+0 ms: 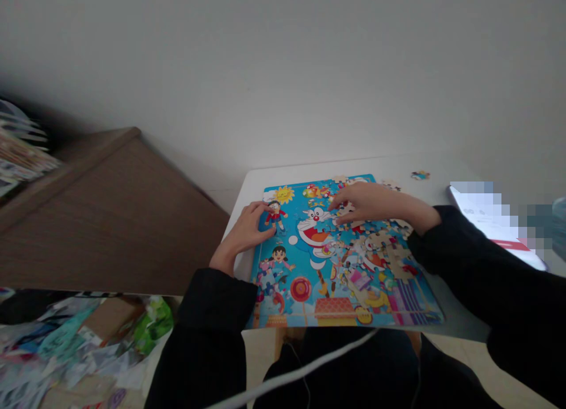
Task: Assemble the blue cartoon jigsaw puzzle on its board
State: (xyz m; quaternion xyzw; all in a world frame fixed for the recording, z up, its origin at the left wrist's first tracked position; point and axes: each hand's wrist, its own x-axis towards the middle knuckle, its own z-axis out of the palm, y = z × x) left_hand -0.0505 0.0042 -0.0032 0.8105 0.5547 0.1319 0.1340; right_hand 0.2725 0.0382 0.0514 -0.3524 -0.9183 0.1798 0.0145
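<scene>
A colourful jigsaw puzzle [305, 282] with cartoon figures, among them a blue-and-white cat, lies flat on a small white table. Its left part is joined, while loose pieces [393, 253], some face down, are heaped over its right part. My left hand [246, 231] rests at the puzzle's left edge, thumb and fingers spread around a printed figure in red. Over the upper middle, my right hand [369, 203] bends down with thumb and forefinger apart, close to a blue puzzle piece [325, 225] by the cat's face. Its other fingertips are partly hidden.
On the white table [254, 182], one stray piece [420, 175] lies beyond the puzzle. A lit phone [490, 220] is at the right. A brown cabinet [110, 214] stands left, with bags and clutter [88, 344] below. A white cable [300, 372] crosses in front.
</scene>
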